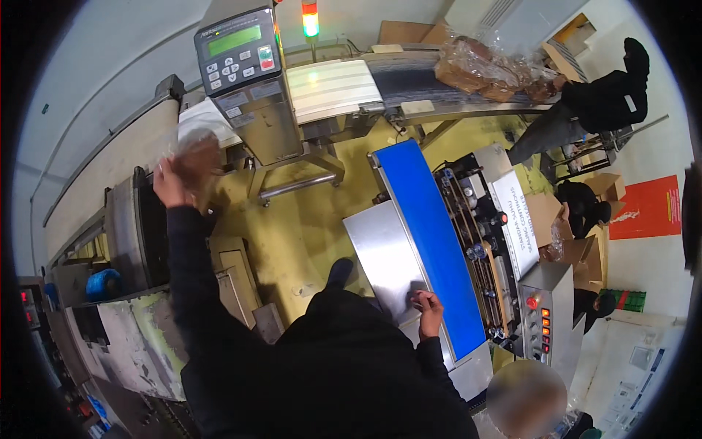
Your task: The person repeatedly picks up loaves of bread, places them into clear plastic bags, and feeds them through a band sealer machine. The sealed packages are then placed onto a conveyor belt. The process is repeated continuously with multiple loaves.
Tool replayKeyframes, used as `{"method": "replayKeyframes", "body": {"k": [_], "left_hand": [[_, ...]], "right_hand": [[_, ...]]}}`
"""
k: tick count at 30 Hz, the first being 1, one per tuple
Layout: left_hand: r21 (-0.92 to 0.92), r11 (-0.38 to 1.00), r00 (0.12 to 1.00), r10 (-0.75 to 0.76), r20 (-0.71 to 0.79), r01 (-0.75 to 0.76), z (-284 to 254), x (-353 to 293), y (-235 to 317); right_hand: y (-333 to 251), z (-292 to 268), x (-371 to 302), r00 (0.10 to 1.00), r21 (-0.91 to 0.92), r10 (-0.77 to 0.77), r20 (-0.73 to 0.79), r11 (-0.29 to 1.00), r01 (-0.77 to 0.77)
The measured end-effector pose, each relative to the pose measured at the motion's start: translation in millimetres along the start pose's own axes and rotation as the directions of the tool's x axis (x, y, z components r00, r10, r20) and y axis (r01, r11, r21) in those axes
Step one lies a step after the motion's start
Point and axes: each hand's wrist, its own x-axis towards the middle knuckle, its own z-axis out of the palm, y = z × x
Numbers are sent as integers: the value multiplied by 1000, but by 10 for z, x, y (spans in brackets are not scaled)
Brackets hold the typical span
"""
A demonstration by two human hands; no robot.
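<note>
Held out at the left, my left hand (170,184) is closed on the edge of a clear plastic bag with brown contents (199,162). The bag is smeared by motion, so what is inside cannot be made out. It hangs in front of the conveyor metal detector-like machine with a green display (235,47). My right hand (430,314) hovers near the steel side plate (387,252) of a sealing machine, its fingers loosely bent and apart, with nothing visible in them. Alongside that plate runs a blue belt (431,241).
A white belt (333,84) leads to a dark conveyor (409,77) bearing a heap of clear bags with brown contents (497,69). Rollers and a control box with lit buttons (545,314) flank the blue belt. Several people work at the right, near cardboard boxes (585,256).
</note>
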Motion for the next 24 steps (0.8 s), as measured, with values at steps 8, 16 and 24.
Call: {"method": "replayKeyframes", "body": {"k": [8,16,24], "left_hand": [[158,982,993,-114,40,106,345,1688,-572],[212,945,951,-280,127,250,427,1675,-1136],[28,907,907,-421,-4,421,580,469,-1311]], "right_hand": [[-167,-69,-39,998,-103,61,-18,993,-63],[-73,-276,-306,990,-79,97,-102,991,-105],[164,-774,-733,971,19,114,-212,993,-113]]}}
